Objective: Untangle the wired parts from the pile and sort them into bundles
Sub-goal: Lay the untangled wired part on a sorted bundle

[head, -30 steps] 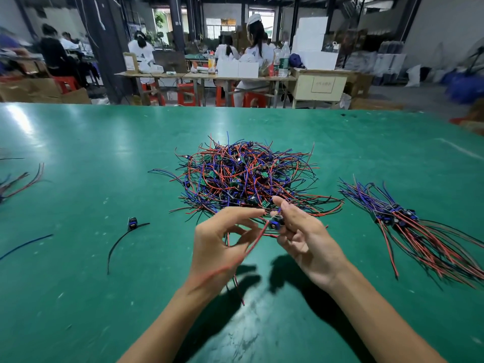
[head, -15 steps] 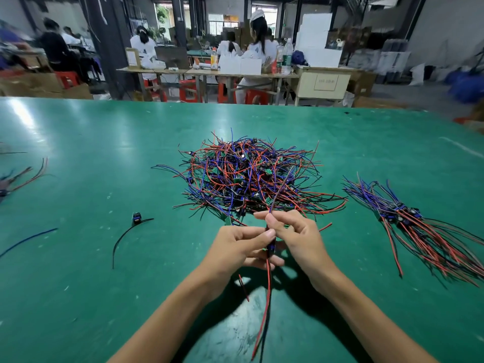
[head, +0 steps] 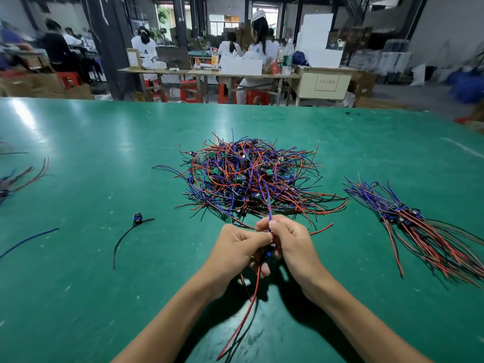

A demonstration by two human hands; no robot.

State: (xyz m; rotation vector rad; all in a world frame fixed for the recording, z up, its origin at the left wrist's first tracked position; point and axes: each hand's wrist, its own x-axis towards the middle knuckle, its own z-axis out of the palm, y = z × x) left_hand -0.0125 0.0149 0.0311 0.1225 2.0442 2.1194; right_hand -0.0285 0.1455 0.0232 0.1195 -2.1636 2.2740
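A tangled pile of red, blue and black wired parts [head: 251,176] lies mid-table on the green table [head: 104,297]. Just in front of it my left hand [head: 235,254] and my right hand [head: 293,246] meet and both pinch one wired part [head: 269,251]. Its blue wires rise from my right fingertips toward the pile. Its red and black wires [head: 248,305] hang down toward me. A sorted bundle [head: 419,231] of parts lies on the right, wires fanned toward the near right.
A single part with a black wire [head: 136,221] lies left of my hands. A loose blue wire [head: 28,242] and another small bundle [head: 15,179] sit at the left edge. People work at benches beyond the table's far edge.
My hands have come together and turned the part upright. Its red and black wires now hang straight down toward me, and its blue wires point up at the pile.
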